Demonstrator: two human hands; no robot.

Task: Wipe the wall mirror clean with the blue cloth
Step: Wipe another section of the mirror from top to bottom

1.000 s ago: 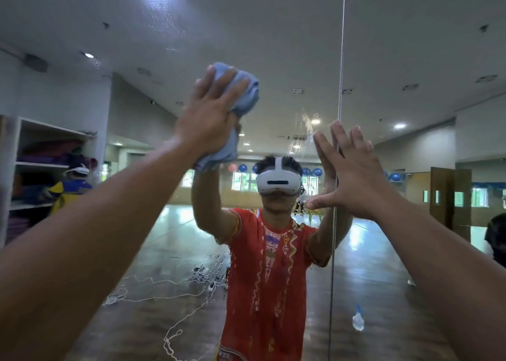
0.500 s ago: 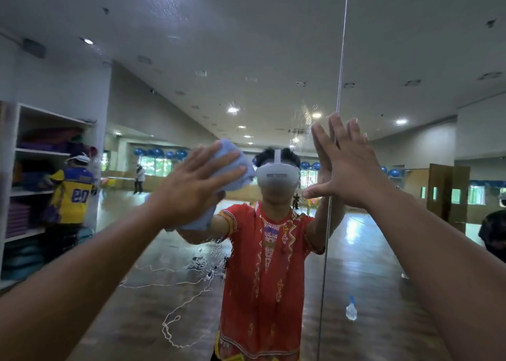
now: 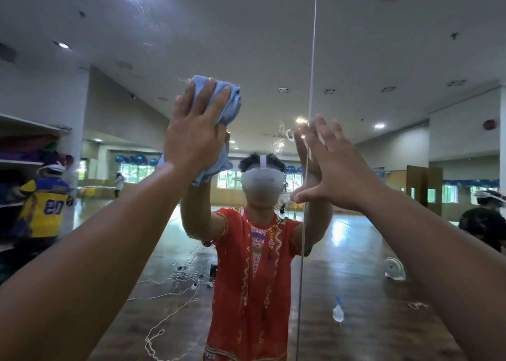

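Pressing bunched blue cloth point(image 3: 228, 102) against wall mirror point(image 3: 246, 32) with left hand point(image 3: 194, 133), fingers straight over it, thumb hidden. Cloth high on glass, above reflected headset point(image 3: 261, 181), left of vertical panel seam point(image 3: 313, 59). Bracing right hand point(image 3: 330, 169) flat at seam, fingers spread, holding nothing.

Floor point(image 3: 356, 254), seen reflected in the wall mirror point(image 3: 273, 32): dark glossy wood. On it: loose white cords point(image 3: 191, 284) tangled left of centre; clear spray bottle point(image 3: 338, 311), blue top, upright at right; white round device point(image 3: 394, 268) farther back.
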